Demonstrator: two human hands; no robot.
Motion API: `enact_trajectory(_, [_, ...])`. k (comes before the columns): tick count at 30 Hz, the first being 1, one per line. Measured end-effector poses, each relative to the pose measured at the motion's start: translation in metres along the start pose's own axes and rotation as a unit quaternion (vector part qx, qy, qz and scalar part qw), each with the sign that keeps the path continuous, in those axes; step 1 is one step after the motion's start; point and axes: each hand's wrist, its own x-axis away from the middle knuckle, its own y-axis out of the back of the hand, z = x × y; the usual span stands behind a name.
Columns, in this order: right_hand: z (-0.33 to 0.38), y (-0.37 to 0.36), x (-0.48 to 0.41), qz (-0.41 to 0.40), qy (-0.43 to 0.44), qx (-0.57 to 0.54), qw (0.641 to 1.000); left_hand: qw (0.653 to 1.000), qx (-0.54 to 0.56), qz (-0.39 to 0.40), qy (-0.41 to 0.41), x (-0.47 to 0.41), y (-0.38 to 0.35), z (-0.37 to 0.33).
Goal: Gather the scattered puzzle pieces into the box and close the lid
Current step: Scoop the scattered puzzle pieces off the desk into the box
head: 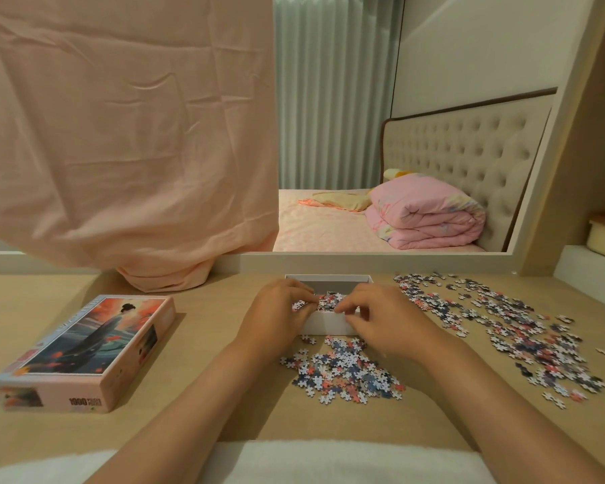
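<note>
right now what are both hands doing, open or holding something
Left hand: curled on puzzle pieces over the box.
Right hand: fingers curled at the box rim; grip cannot be told.

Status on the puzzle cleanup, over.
Left hand pinching pieces over white box; right hand curled at its rim, grip unclear. Near pile, right pile loose on table. Lid off, left.
</note>
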Motion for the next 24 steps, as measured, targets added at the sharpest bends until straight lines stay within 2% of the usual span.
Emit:
enact_trajectory(2, [0.008,0.004,0.005,0.081,-0.012,-0.017,0.996,0.999,-0.03,-0.002,-0.022,0.005,0.003,-0.004])
enact_trajectory(4, [0.012,0.005,0.009,0.172,-0.023,0.017,0.985,0.996,-0.06,0.032,-0.063,0.013,0.007,-0.009])
enact_trajectory(6, [0.012,0.004,0.012,0.234,-0.029,0.057,0.97,0.989,-0.056,0.107,-0.08,0.023,0.009,-0.013])
enact_trajectory(8, [0.01,0.0,0.012,0.256,-0.029,0.08,0.963,0.976,-0.079,0.187,-0.08,0.03,0.009,-0.012])
enact_trajectory(10, [0.008,-0.004,0.011,0.255,-0.027,0.095,0.962,0.957,-0.12,0.248,-0.088,0.035,0.006,-0.008])
enact_trajectory(12, [0.009,-0.007,0.01,0.241,-0.02,0.087,0.967,0.95,-0.121,0.275,-0.081,0.037,0.002,-0.007])
enact_trajectory(16, [0.012,-0.012,0.009,0.205,-0.035,0.042,0.977,0.967,-0.058,0.243,-0.055,0.036,-0.004,-0.009])
enact_trajectory(24, [0.009,-0.017,0.007,0.146,-0.083,-0.02,0.986,0.977,-0.02,0.21,-0.021,0.033,0.001,-0.01])
